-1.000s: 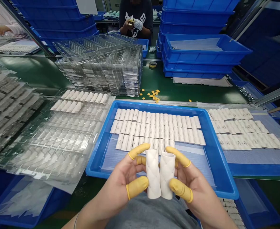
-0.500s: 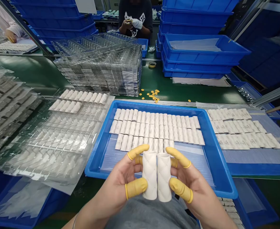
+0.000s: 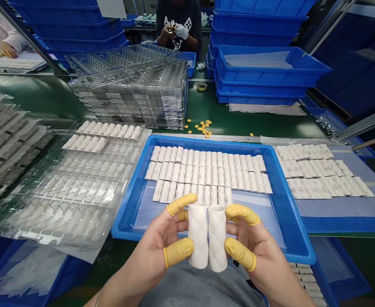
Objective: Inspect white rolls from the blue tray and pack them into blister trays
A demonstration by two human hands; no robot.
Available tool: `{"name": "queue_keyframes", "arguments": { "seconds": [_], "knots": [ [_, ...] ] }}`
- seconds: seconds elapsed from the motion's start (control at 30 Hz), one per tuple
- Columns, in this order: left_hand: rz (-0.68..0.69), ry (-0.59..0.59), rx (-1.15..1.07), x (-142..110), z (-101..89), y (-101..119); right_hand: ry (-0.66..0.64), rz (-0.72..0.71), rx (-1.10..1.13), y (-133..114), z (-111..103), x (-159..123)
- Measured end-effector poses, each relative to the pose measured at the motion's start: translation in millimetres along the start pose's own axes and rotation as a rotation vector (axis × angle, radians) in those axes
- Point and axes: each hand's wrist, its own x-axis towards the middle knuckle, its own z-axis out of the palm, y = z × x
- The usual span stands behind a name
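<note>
My left hand grips a white hollow cylindrical sleeve between thumb and fingers. A second white sleeve, with a faint dimpled surface, is pinched in my right hand. Both stand upright side by side, open ends up, with a narrow gap between them. Yellow finger cots cover the thumbs and several fingertips. Behind the sleeves lies a blue tray with rows of similar white sleeves on a translucent liner. The front row is partly hidden by my hands.
Left of the blue tray lies a clear blister tray partly filled with white sleeves. Stacked clear trays and blue bins stand behind. More sleeves lie at right. Yellow finger cots are scattered on the bench. A person sits opposite.
The view has shifted slightly. The right-hand sleeve has turned a little in my fingers, and my right index finger has bent and moved off its top rim. Both sleeves stay held.
</note>
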Motion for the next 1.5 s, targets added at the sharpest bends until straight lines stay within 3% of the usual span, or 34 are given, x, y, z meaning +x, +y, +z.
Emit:
{"name": "queue_keyframes", "arguments": {
  "seconds": [0.43,0.63,1.1,1.5],
  "knots": [
    [-0.041,-0.001,-0.043,1,-0.3,-2,0.017,0.002,-0.160,-8,3,4],
    [-0.056,-0.001,-0.076,-1,0.8,-4,0.004,0.022,-0.037,2,0,2],
    [0.011,0.008,-0.049,4,0.5,-5,-0.068,0.031,-0.045,1,4,2],
    [-0.109,-0.040,-0.138,2,1.4,-1,-0.054,0.111,0.033,-2,-2,3]
  ]
}}
